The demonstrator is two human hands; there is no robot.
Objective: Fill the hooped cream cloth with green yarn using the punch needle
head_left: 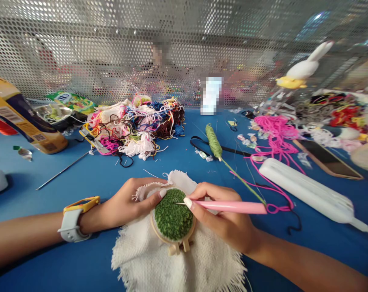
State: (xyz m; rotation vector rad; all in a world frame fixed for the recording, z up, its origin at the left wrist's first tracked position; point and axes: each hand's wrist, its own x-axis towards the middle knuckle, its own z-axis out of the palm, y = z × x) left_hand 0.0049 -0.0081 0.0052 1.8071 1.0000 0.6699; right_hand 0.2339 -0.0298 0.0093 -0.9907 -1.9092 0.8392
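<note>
Nearest to the person is a white cloth [141,255] with frayed edges, which lies over the blue table [25,207]. In the upper part of this cloth sits a round hoop [158,236], its clamp turned to the person, and inside it is a patch of dense green loops [174,219].

The left hand [129,205], with a watch [74,223] on its wrist, grasps the hoop from its left side; the thumb rests on the border of the loops, while the other fingers are mostly hidden. The right hand [228,225] grasps a pink tool [237,207] close to its needle, pinched between thumb and fingers. The needle points left, over the green loops; I cannot tell if it enters them.

A little farther, at the right, lies a long white device [308,190]. From the back end of the tool, a green strand [243,180] goes up to a spool of green yarn [213,142]. A metal rod [63,170] lies at the left.

Still farther are a phone [330,159], bright pink yarn [276,129], a mixed yarn heap [138,125] and a tilted bottle [25,117]. Behind everything stands a perforated metal panel [110,61].
</note>
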